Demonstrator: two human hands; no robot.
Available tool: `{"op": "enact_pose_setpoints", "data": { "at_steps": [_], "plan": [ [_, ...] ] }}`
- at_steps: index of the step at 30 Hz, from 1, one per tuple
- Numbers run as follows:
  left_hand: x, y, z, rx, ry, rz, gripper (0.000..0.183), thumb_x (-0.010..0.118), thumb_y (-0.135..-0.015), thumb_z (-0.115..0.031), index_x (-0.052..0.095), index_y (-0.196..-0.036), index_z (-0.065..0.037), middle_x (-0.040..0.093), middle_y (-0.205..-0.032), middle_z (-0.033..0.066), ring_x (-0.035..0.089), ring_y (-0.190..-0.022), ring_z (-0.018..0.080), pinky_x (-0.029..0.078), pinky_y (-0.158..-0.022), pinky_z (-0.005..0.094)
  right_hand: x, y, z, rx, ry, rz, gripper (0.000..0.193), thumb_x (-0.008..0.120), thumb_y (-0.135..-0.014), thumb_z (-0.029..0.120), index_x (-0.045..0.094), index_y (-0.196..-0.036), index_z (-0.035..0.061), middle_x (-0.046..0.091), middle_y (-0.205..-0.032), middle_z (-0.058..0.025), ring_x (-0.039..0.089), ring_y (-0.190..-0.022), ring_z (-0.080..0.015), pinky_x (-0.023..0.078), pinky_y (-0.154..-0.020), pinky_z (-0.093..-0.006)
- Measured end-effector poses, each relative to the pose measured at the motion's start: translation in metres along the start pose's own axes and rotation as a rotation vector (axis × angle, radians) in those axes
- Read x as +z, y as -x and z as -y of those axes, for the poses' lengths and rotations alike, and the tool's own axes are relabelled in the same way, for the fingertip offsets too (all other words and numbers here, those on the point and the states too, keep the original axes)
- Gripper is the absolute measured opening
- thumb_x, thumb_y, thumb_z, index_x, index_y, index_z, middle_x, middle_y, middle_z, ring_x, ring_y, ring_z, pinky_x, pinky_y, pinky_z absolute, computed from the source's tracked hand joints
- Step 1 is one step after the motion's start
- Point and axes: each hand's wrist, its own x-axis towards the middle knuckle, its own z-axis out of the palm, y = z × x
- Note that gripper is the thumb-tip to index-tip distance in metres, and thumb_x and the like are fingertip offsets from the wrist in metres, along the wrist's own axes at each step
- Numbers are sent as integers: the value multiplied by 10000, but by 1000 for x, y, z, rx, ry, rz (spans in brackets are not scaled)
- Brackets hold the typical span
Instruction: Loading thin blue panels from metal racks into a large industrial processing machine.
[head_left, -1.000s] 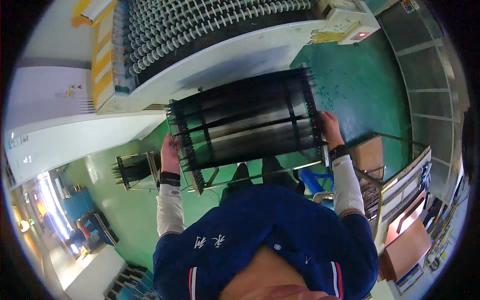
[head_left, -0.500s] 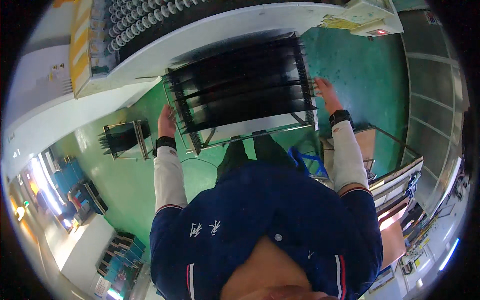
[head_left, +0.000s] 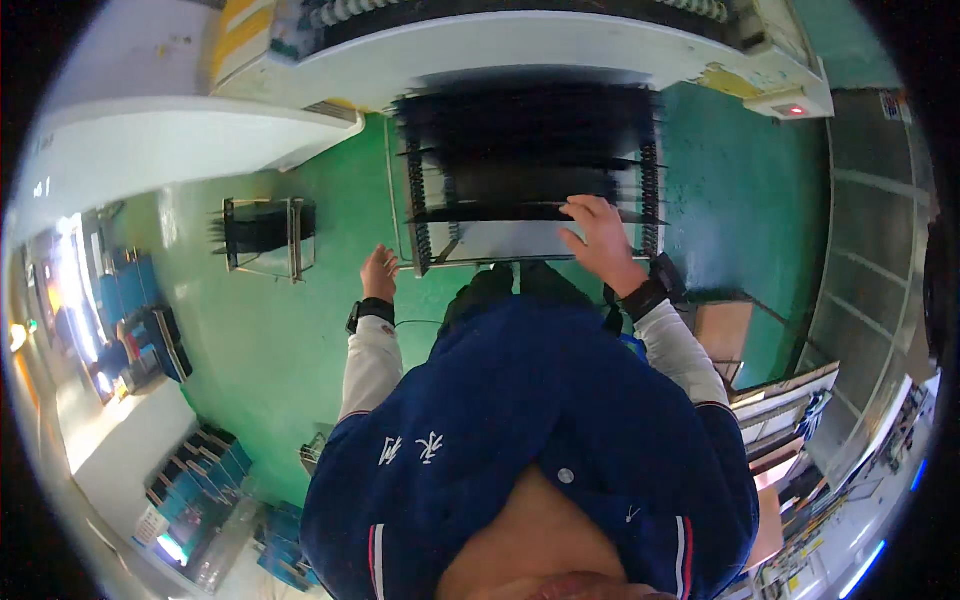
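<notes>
A metal rack [head_left: 413, 190] with toothed side posts stands in front of me, loaded with several thin black panels [head_left: 520, 160] in a stack. Over the rack's near right part, my right hand [head_left: 603, 243] is open, thumb and fingers apart. Its fingertips are at the edge of the nearest black panel [head_left: 500, 213]; whether they touch it I cannot tell. My left hand [head_left: 379, 273] is beside the rack's near left corner with its fingers loosely bent and apart, nothing visible in them.
Beyond the rack runs a white machine [head_left: 520, 62] with rollers and a red-lit switch box [head_left: 792, 105]. A smaller rack [head_left: 262, 238] of black panels stands on the green floor to the left. Blue racks [head_left: 205, 465] sit lower left; a cardboard piece [head_left: 722, 330] is on the right.
My right hand has left the rack's right side and moved in over the panels' near edge. My left hand has dropped back from the left side. The view has shifted, and the rack appears squarer.
</notes>
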Motion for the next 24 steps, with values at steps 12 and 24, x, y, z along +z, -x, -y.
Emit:
{"op": "enact_pose_setpoints", "data": {
  "at_steps": [12, 24],
  "plan": [
    [-70, 75, 32, -56, 250, -143, 344, 625, -894, -265, 573, -1132, -23, 647, -1021, 99, 616, -845, 197, 481, -684, 318, 50, -13, 7, -196, 293, 233, 227, 703, -735, 146, 657, -947, 77, 566, -994, -53, 509, -979, -283, 409, -825, -435],
    [-76, 84, 42, -28, 439, -29, 334, 606, -921, -261, 580, -1130, -2, 641, -970, 95, 618, -782, 178, 486, -648, 282, 43, -28, 16, -242, 478, 299, 88, 616, -793, 164, 663, -784, 90, 585, -830, -83, 574, -854, -277, 448, -760, -427]
  ]
}}
